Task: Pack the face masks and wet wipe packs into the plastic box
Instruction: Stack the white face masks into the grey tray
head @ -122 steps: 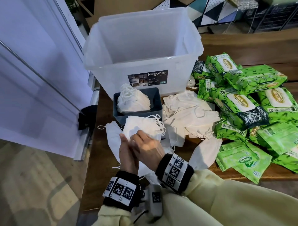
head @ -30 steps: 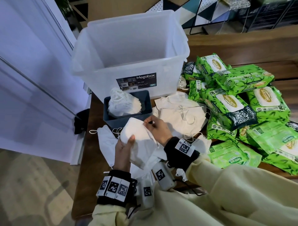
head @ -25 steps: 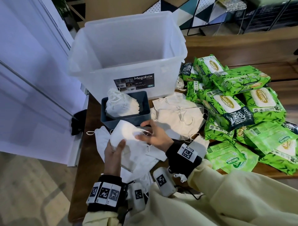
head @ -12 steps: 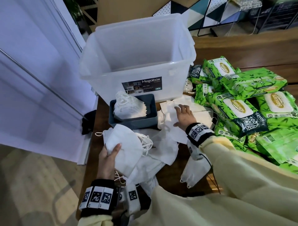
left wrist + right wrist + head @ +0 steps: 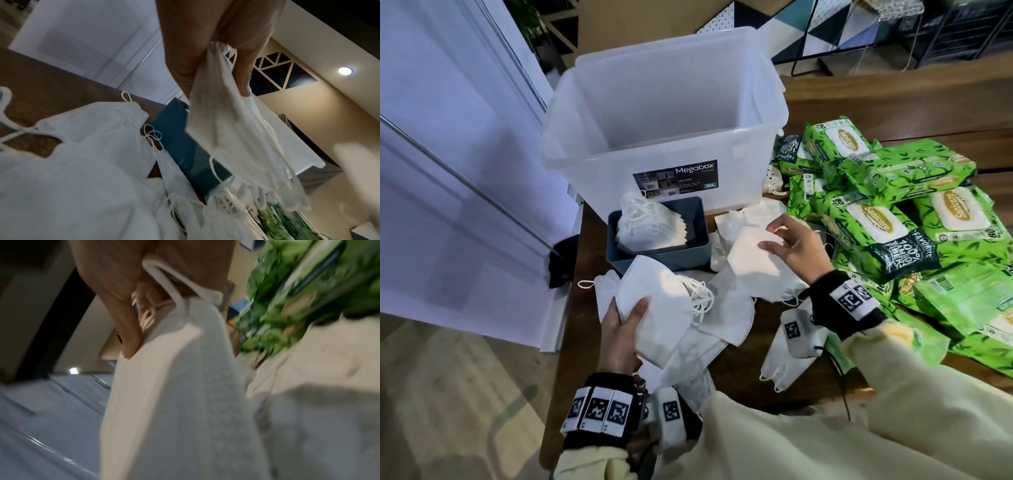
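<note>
Beside blue bin [image 5: 690,255]: right hand [image 5: 799,245] now pinches lifted mask [image 5: 756,270]; left hand [image 5: 619,329] still grips mask stack [image 5: 657,308].

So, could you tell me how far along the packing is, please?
Early. The plastic box looks empty. A stack of masks sits in the blue tray. The left hand holds a bundle of masks; the right hand grips another mask. The wet wipe packs remain piled on the table.
</note>
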A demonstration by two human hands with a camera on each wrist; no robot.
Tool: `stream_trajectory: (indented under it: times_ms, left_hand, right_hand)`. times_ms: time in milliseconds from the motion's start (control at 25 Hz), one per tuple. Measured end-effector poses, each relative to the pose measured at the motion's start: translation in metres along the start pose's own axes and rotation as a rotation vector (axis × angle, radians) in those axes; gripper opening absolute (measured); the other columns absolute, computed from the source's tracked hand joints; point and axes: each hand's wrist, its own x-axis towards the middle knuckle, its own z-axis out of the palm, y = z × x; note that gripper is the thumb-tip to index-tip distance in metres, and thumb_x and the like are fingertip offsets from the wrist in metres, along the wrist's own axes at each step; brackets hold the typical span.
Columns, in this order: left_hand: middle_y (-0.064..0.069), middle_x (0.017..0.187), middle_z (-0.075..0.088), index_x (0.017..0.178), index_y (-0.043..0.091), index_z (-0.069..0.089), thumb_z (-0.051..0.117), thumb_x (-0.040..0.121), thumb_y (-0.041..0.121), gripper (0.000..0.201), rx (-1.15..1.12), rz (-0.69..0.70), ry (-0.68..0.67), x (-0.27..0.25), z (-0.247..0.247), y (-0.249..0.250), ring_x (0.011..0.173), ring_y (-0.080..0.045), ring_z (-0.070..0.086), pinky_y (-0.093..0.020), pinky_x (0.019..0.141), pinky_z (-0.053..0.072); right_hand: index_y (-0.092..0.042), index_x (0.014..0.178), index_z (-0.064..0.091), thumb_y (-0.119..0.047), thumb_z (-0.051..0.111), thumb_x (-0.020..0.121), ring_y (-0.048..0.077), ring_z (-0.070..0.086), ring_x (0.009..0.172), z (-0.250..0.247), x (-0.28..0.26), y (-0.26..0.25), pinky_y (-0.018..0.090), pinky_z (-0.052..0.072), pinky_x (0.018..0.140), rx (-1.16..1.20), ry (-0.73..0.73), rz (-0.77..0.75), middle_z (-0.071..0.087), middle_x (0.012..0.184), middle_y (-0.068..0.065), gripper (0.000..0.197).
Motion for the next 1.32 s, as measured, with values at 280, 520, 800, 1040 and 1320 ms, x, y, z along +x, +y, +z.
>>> stream_trajectory:
  times_ms: [280, 520, 800, 1040, 1320]
  left_hand:
    - [-0.002, 0.114, 0.063, 0.127, 0.013, 0.051, 0.045, 0.097, 0.015, 0.031, 0.010, 0.000, -0.101, -0.007, 0.021, -0.002, 0.099, -0.017, 0.061, -0.026, 0.079, 0.053]
    - [-0.004, 0.104, 0.066, 0.117, 0.014, 0.056, 0.037, 0.095, 0.047, 0.044, -0.119, -0.091, -0.030, -0.009, 0.012, -0.003, 0.095, -0.021, 0.062, -0.034, 0.078, 0.050]
    - [-0.013, 0.114, 0.065, 0.122, 0.009, 0.056, 0.069, 0.081, 0.019, 0.044, 0.037, 0.016, 0.045, -0.006, 0.005, -0.006, 0.102, -0.030, 0.063, -0.044, 0.088, 0.052]
    - [-0.010, 0.109, 0.068, 0.116, 0.015, 0.060, 0.071, 0.081, 0.016, 0.037, 0.025, 0.021, 0.038, 0.000, -0.016, 0.001, 0.098, -0.029, 0.066, -0.040, 0.083, 0.053]
    - [-0.002, 0.100, 0.069, 0.104, 0.024, 0.061, 0.069, 0.080, 0.012, 0.028, 0.136, 0.074, -0.094, -0.001, -0.011, 0.008, 0.091, -0.023, 0.065, -0.035, 0.076, 0.053]
  right_hand:
    - [-0.020, 0.089, 0.051, -0.022, 0.068, 0.083, 0.031, 0.060, 0.076, 0.073, -0.042, -0.065, 0.033, 0.048, 0.067, 0.009, -0.156, -0.069, 0.065, 0.088, 0.017, 0.019]
    - [-0.014, 0.107, 0.049, -0.035, 0.061, 0.087, 0.030, 0.062, 0.079, 0.103, -0.047, -0.070, 0.036, 0.049, 0.072, -0.302, -0.162, -0.119, 0.068, 0.085, 0.006, 0.032]
    - [-0.013, 0.108, 0.045, -0.031, 0.066, 0.083, 0.028, 0.059, 0.078, 0.120, -0.052, -0.065, 0.036, 0.048, 0.073, -0.279, -0.329, -0.061, 0.055, 0.079, 0.006, 0.037]
    - [-0.008, 0.117, 0.048, -0.010, 0.071, 0.079, 0.016, 0.054, 0.090, 0.082, -0.034, -0.037, 0.031, 0.045, 0.087, -0.163, -0.427, 0.008, 0.059, 0.097, 0.006, 0.044]
    - [-0.013, 0.145, 0.016, -0.004, 0.072, 0.077, 0.009, 0.030, 0.131, 0.100, -0.022, -0.045, 0.015, 0.038, 0.097, 0.155, -0.792, 0.001, 0.030, 0.146, 0.009, 0.088]
